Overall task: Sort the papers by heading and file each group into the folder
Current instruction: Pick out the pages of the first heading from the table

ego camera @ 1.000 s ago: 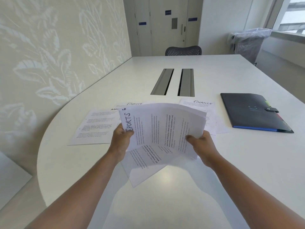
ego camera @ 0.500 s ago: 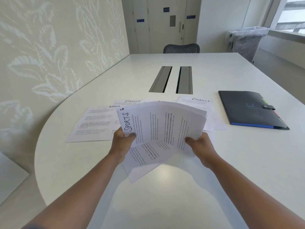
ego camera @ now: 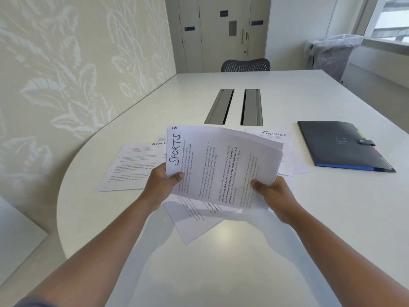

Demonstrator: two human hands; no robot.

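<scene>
I hold a stack of white sheets headed SPORTS (ego camera: 221, 165) above the table, turned sideways. My left hand (ego camera: 162, 183) grips its left edge with the thumb on top, and my right hand (ego camera: 274, 196) grips its right lower corner. Under the stack another sheet (ego camera: 194, 220) lies skewed on the table. An ADMIN sheet (ego camera: 132, 167) lies flat to the left. A FINANCE sheet (ego camera: 276, 138) lies to the right, over more papers. The dark folder (ego camera: 338, 145), closed with a snap strap, lies at the right.
The white table (ego camera: 265, 251) has a curved left edge along a patterned wall. Two metal cable slots (ego camera: 234, 107) sit in the middle. A mesh chair (ego camera: 245, 65) and a lined bin (ego camera: 332, 54) stand at the far end.
Both hands have lifted the SPORTS stack a little and squared it up; the sheets are less fanned than before.
</scene>
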